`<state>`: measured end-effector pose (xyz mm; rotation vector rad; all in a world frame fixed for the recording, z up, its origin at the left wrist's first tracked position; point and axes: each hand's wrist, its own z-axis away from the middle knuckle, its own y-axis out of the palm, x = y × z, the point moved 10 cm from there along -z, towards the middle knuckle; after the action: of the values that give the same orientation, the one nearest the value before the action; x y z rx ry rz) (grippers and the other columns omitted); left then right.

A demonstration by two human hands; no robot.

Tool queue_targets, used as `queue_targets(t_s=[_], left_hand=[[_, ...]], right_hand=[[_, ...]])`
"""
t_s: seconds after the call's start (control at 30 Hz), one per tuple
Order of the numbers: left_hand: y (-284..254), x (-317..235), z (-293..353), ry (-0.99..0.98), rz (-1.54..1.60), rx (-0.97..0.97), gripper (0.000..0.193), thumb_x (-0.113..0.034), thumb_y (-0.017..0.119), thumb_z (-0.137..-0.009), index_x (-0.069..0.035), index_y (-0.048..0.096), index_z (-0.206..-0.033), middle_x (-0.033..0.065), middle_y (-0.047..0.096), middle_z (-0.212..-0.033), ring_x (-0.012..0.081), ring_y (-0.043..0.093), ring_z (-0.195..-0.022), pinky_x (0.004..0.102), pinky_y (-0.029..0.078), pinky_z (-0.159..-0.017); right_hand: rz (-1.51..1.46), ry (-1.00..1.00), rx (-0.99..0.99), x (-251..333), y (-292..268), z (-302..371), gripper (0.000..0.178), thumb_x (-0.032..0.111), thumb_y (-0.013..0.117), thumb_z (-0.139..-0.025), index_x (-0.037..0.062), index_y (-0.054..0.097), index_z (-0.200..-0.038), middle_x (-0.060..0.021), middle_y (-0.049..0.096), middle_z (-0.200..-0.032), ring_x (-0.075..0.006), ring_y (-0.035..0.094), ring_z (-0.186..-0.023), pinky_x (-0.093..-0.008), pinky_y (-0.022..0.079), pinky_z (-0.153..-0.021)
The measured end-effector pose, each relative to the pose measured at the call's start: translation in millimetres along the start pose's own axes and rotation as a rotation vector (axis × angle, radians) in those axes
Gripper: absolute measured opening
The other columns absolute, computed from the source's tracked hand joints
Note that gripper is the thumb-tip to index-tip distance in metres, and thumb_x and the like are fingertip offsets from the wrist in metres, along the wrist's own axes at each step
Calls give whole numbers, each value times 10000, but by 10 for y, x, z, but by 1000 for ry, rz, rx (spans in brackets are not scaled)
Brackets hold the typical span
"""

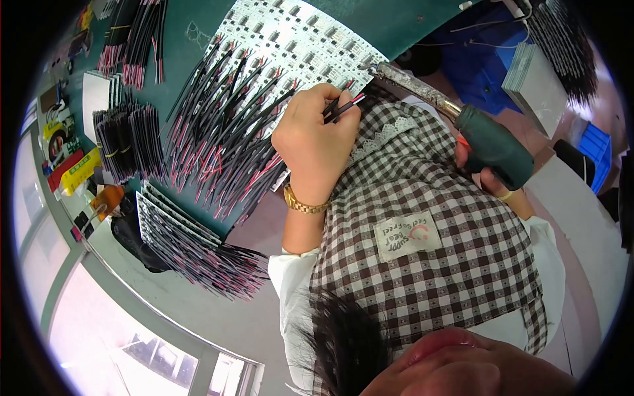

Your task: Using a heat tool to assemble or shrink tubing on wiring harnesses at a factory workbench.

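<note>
My left hand (314, 135), a gold watch at its wrist, is closed around short black cables (345, 107) with bared red and black wire ends. They lie by the lower right edge of a white circuit board panel (284, 43). Many black cables (221, 132) hang off the panel's near edge, red and black leads showing. My right hand (479, 173) grips the dark green handle of a soldering iron (492, 145). Its metal barrel points left, and the tip is close to the panel's right corner; contact cannot be told. The fingers of my right hand are partly hidden behind the handle.
Bundled black cables (125, 142) lie at the left on the green work surface (181, 39), more at the far left. Wired boards (191, 237) are stacked near left. Blue bins (472, 72) and another wired stack (561, 39) are at the right.
</note>
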<state>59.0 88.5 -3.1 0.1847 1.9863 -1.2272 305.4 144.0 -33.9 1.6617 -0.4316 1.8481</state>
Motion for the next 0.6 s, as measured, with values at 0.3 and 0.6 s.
queue_targets(t_s=[0.3, 0.6], left_hand=[[88, 161, -55, -143, 70, 134, 108, -69, 712, -643, -68, 671, -743, 67, 630, -686, 220, 602, -571, 306, 465, -533], [54, 161, -42, -112, 83, 111, 112, -74, 721, -640, -71, 668, -739, 64, 629, -683, 213, 602, -570, 300, 464, -529]], right_hand=[[174, -29, 20, -70, -54, 63, 241, 184, 659, -844, -2, 621, -992, -71, 618, -831, -167, 582, -722, -287, 461, -667], [210, 7, 0, -88, -77, 112, 262, 159, 697, -816, -2, 625, -1009, -77, 638, -857, -175, 609, -756, -293, 475, -678]])
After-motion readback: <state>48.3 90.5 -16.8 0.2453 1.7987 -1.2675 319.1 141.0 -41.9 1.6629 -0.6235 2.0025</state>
